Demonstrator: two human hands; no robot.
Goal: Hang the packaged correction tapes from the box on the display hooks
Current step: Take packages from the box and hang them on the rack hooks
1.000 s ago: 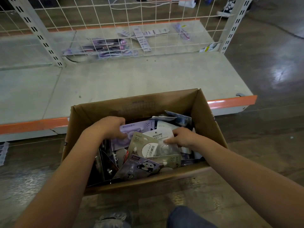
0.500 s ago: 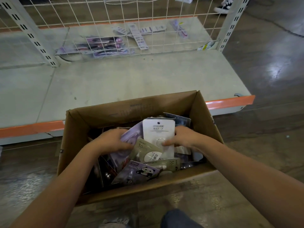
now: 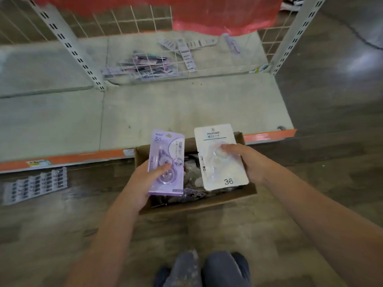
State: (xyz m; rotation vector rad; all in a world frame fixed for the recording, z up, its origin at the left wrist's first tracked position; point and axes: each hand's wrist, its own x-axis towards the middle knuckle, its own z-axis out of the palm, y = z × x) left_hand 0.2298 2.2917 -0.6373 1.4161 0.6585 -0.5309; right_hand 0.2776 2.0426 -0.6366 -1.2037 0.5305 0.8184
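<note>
- Two packs are held above the box [image 3: 246, 195].
- Left hand [image 3: 143, 183]: fingers curled round the purple pack [image 3: 165, 162].
- Right hand [image 3: 246, 160]: thumb pinching the white pack [image 3: 219, 158].

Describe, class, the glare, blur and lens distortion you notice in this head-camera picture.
Head view: wide-angle bending bows the white slotted shelf uprights outward; glare patches shine on the glossy dark floor at right; the purple carded correction tape and white carded correction tape read fairly sharp, while the brown cardboard box contents and frame edges smear soft.
</note>
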